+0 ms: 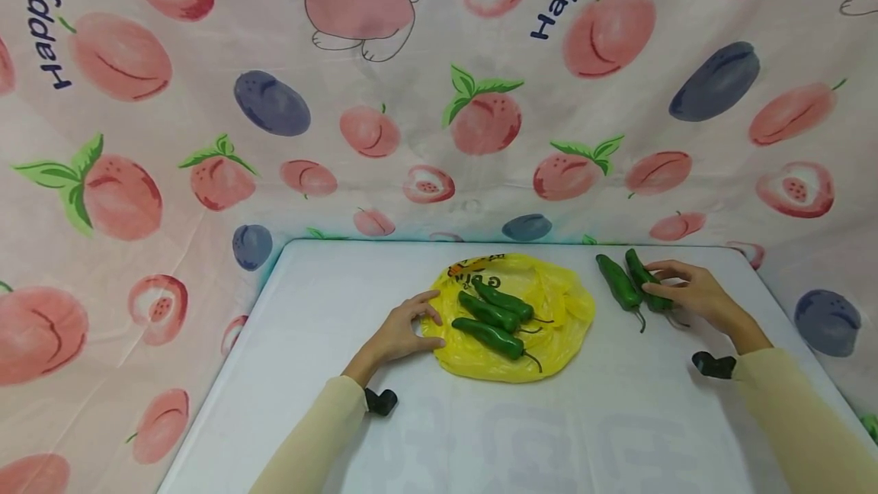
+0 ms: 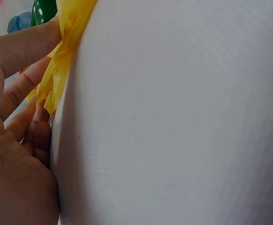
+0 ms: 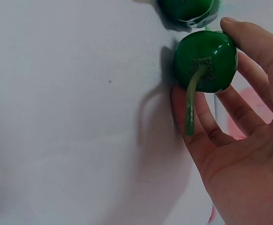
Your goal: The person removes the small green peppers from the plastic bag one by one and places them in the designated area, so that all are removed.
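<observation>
Table edge [image 1: 384, 243] just behind yellow bag [image 1: 559, 334]; right hand [image 1: 700, 297] grips pepper [image 3: 206, 49]

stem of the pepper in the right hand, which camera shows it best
The right wrist view: the stem is close and unobstructed there. The head view shows it small and faint; the left wrist view doesn't.

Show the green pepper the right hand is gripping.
It is the rightmost pepper in the head view, held between the thumb and fingers of the right hand. The pepper beside it lies outside that grip; the other three lie on the yellow bag.
</observation>
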The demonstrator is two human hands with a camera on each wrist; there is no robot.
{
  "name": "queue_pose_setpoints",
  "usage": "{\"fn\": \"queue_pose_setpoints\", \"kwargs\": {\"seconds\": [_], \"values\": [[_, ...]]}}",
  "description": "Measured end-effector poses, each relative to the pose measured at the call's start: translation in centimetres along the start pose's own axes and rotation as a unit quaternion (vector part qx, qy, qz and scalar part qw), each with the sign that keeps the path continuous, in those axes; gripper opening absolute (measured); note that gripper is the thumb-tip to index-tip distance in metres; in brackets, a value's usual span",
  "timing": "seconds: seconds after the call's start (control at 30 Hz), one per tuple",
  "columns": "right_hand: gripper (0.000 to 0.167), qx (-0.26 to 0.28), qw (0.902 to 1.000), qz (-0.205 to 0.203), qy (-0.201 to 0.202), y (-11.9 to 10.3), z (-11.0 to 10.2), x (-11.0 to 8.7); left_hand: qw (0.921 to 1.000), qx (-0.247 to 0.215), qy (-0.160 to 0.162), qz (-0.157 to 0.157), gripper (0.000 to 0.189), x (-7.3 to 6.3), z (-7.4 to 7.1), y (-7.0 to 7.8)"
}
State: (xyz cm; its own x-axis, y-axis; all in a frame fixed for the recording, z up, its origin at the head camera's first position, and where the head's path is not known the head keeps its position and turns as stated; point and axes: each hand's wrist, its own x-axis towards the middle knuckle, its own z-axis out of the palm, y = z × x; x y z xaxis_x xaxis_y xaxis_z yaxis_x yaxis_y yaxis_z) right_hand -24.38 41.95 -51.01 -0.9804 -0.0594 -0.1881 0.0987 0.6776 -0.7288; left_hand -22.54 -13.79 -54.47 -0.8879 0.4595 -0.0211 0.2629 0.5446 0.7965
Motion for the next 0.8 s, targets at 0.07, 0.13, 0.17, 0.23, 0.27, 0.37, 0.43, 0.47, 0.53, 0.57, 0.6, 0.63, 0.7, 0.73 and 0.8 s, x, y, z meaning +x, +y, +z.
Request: {"fn": "queue_pose_setpoints", "kwargs": {"seconds": [0.07,0.13,0.17,0.23,0.27,0.37,0.43,0.47,0.53,0.57,0.6,0.63,0.7,0.73,0.8], "values": [[0.076,-0.001,1.0000,0.003,-0.003,-0.17,0.06,-0.01,1.0000,0.000,0.000,0.000,0.027,0.00,0.02,-0.02],[0.077,-0.003,1.0000,0.005,-0.005,-0.23,0.11,0.03,1.0000,0.000,0.001,0.000,0.027,0.00,0.05,-0.06],[0.077,-0.003,1.0000,0.007,-0.006,-0.31,0.15,0.03,1.0000,-0.001,0.002,0.001,0.027,0.01,0.06,-0.08],[0.079,-0.004,0.9999,0.012,-0.008,-0.41,0.22,0.06,1.0000,0.000,0.002,0.001,0.027,0.03,0.07,-0.10],[0.078,-0.004,0.9999,0.013,-0.009,-0.43,0.26,0.10,1.0000,0.000,0.002,0.001,0.027,0.04,0.08,-0.09],[0.078,-0.006,0.9998,0.015,-0.012,-0.52,0.36,0.17,1.0000,0.003,0.003,0.000,0.026,0.08,0.11,-0.10],[0.078,-0.007,0.9998,0.014,-0.013,-0.53,0.41,0.25,1.0000,0.005,0.003,-0.002,0.026,0.08,0.12,-0.10],[0.078,-0.008,0.9998,0.012,-0.013,-0.54,0.42,0.27,1.0000,0.004,0.002,-0.002,0.026,0.05,0.12,-0.10],[0.079,-0.008,0.9998,0.011,-0.015,-0.53,0.43,0.31,1.0000,0.003,0.003,-0.003,0.026,0.04,0.12,-0.09],[0.079,-0.008,0.9998,0.010,-0.016,-0.48,0.44,0.35,1.0000,0.002,0.003,-0.002,0.026,0.04,0.12,-0.08],[0.080,-0.008,0.9998,0.010,-0.016,-0.46,0.43,0.34,1.0000,0.002,0.003,-0.002,0.026,0.02,0.11,-0.05],[0.080,-0.008,0.9998,0.010,-0.016,-0.42,0.43,0.34,1.0000,0.001,0.003,-0.001,0.026,0.01,0.10,-0.04],[0.080,-0.007,0.9998,0.009,-0.017,-0.40,0.43,0.31,1.0000,0.003,0.003,-0.001,0.026,0.02,0.10,-0.02],[0.080,-0.006,0.9998,0.009,-0.017,-0.36,0.43,0.33,1.0000,0.003,0.003,-0.001,0.026,0.01,0.09,0.00],[0.079,-0.007,0.9998,0.007,-0.016,-0.32,0.43,0.33,1.0000,0.003,0.002,-0.001,0.026,-0.02,0.06,0.04]]}}
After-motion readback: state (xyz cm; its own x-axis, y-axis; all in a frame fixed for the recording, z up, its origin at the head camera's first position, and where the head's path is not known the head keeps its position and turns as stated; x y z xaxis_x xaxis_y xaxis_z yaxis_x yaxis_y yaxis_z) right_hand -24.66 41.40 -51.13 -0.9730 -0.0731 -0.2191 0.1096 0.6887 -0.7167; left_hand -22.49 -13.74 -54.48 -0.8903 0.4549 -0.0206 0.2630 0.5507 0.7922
